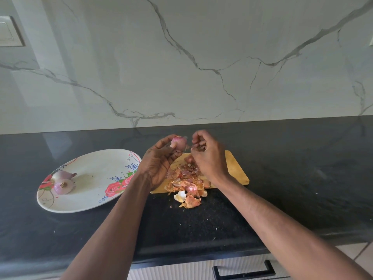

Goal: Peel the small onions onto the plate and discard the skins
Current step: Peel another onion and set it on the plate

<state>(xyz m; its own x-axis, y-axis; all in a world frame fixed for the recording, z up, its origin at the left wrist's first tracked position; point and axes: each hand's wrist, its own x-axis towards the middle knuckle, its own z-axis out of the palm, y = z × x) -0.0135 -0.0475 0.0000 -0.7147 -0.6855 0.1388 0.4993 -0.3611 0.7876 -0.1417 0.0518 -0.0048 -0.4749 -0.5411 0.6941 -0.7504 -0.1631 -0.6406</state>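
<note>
Black speckled stone counter [201, 223]; nearest, a heap of papery orange-pink onion skins [186, 185] spilling off a pale wooden cutting board [237, 168]; left, an oval white floral plate [90, 203] bearing two peeled pinkish onions [62, 181]; above the board, left hand [159, 162] grips a small pink onion [178, 142]; right hand [207, 156], fingers curled, pinches a skin strip; beyond, white veined marble wall [201, 47].

Grey-veined white marble wall [201, 47], glossy black speckled countertop [292, 168], white drawer [181, 269], black handle [244, 272]
</note>
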